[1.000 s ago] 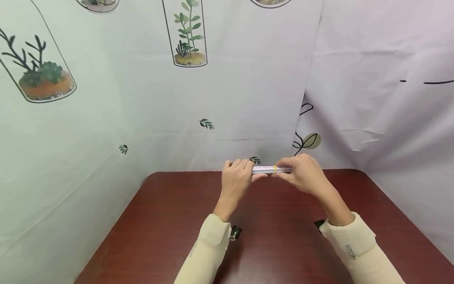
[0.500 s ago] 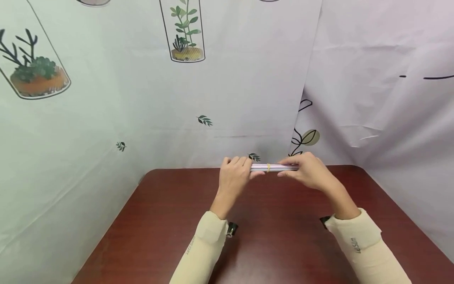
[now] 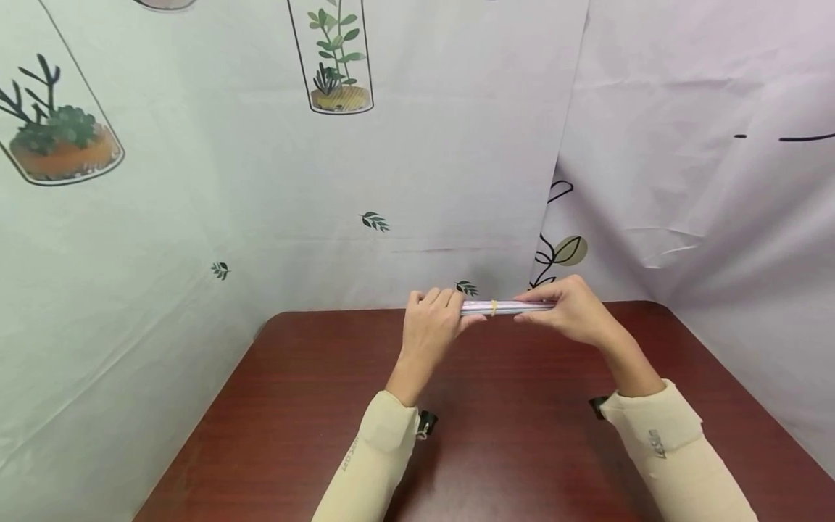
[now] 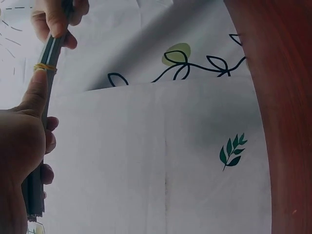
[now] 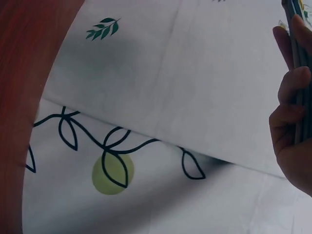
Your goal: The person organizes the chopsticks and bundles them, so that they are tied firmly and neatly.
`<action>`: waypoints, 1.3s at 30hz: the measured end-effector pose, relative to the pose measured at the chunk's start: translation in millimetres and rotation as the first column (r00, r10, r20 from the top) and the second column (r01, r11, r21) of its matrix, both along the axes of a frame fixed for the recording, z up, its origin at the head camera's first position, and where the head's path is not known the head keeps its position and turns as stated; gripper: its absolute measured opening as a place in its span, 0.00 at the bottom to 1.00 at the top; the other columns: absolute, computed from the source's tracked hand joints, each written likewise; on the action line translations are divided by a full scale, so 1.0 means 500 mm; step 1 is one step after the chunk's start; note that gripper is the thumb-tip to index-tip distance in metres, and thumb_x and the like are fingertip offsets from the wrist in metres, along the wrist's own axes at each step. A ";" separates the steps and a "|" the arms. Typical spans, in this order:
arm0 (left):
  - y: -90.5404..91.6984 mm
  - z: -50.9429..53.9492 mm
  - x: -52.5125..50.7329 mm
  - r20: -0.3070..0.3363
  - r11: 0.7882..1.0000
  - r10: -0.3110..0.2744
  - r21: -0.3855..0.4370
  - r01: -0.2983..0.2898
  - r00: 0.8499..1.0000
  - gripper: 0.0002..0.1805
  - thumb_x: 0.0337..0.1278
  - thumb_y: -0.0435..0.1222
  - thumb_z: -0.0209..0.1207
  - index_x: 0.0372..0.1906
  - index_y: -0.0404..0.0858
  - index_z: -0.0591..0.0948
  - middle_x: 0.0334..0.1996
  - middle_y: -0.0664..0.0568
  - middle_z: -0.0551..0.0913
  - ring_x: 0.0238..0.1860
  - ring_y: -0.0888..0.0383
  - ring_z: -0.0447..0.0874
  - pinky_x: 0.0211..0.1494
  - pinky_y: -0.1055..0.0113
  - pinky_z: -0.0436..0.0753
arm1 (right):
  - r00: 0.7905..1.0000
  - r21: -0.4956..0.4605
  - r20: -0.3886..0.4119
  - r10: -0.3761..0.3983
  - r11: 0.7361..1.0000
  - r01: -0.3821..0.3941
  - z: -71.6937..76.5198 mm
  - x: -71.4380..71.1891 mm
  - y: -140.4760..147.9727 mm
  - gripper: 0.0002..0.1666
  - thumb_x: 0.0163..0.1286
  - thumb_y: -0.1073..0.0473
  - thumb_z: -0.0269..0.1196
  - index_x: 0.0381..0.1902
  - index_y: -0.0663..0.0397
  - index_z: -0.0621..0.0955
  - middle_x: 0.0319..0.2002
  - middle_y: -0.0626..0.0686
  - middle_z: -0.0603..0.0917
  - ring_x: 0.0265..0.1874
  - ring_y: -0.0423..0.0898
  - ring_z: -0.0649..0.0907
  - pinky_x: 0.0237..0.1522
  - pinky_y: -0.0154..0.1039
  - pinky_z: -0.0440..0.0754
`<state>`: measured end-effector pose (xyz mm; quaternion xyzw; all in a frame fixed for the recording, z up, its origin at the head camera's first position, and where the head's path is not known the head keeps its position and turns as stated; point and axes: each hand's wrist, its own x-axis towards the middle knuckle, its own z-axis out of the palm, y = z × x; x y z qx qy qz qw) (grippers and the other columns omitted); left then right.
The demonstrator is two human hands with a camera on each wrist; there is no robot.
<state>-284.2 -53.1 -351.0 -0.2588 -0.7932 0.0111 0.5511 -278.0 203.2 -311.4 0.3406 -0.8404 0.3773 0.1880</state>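
A slim bundle of straight sticks (image 3: 505, 308), bound by a yellow rubber band (image 3: 493, 308), is held level above the far edge of the table in the head view. My left hand (image 3: 428, 319) grips its left part, fingers wrapped round it. In the left wrist view the left thumb (image 4: 36, 92) lies along the bundle, its tip just by the rubber band. My right hand (image 3: 574, 312) pinches the other end between thumb and fingers. The bundle looks dark in the wrist views, and what the sticks are cannot be told.
A reddish-brown table (image 3: 509, 428) lies beneath both arms. White cloth (image 3: 417, 167) printed with plants stands behind it and along the sides. A small black object (image 3: 427, 422) shows at the left cuff, another (image 3: 596, 406) at the right.
My right hand has shifted right along the bundle, baring more of it. The rubber band now sits farther from the right fingers and closer to the left thumb. The view has shifted slightly.
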 end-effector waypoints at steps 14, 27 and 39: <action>-0.026 0.006 0.008 0.161 1.000 -0.016 0.005 0.015 0.987 0.23 0.50 0.60 0.66 0.39 0.46 0.82 0.34 0.58 0.85 0.35 0.59 0.81 0.36 0.60 0.72 | 0.998 -0.050 0.068 -0.014 0.999 0.017 -0.007 -0.008 0.007 0.15 0.48 0.66 0.79 0.37 0.56 0.90 0.29 0.49 0.89 0.21 0.37 0.82 0.18 0.31 0.75; -0.022 -0.019 -0.018 0.122 0.999 -0.011 0.041 0.006 0.992 0.24 0.45 0.57 0.70 0.33 0.40 0.81 0.28 0.53 0.77 0.31 0.54 0.75 0.26 0.64 0.70 | 0.991 -0.124 0.134 -0.027 0.991 0.044 -0.028 -0.028 -0.001 0.15 0.46 0.65 0.80 0.35 0.58 0.90 0.29 0.54 0.89 0.24 0.38 0.83 0.21 0.32 0.79; -0.026 -0.033 -0.019 0.261 0.997 -0.039 0.072 0.021 0.964 0.22 0.48 0.52 0.71 0.38 0.38 0.81 0.33 0.51 0.79 0.35 0.52 0.75 0.32 0.63 0.75 | 0.986 -0.125 0.166 -0.017 0.991 0.038 -0.046 -0.042 -0.007 0.14 0.47 0.70 0.78 0.34 0.60 0.90 0.29 0.55 0.88 0.24 0.38 0.84 0.24 0.31 0.80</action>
